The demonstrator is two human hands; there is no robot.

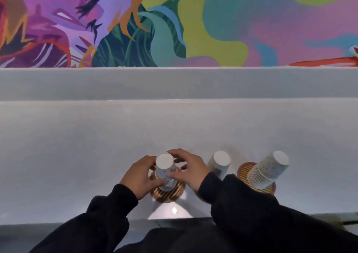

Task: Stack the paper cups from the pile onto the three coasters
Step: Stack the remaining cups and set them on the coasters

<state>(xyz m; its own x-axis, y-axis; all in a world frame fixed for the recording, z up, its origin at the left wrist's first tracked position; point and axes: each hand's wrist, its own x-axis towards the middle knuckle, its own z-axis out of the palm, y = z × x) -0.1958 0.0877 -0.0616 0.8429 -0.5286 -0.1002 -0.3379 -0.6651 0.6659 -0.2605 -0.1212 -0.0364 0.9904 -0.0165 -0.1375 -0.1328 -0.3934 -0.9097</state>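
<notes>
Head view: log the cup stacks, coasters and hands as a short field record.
surface: pale grey table
left stack: inverted paper cups on striped coaster
left hand: gripping left stack's side
right hand: gripping the same stack's opposite side
middle stack: inverted, untouched; its coaster hidden by the sleeve
right stack: inverted, many rims showing, on red striped coaster
loose pile: not in view

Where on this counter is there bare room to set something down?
Free: the grey counter left of the left hand, and the stretch behind the cups toward the ledge. Crowded: the near edge, where three cup stacks and both hands sit close together.
</notes>
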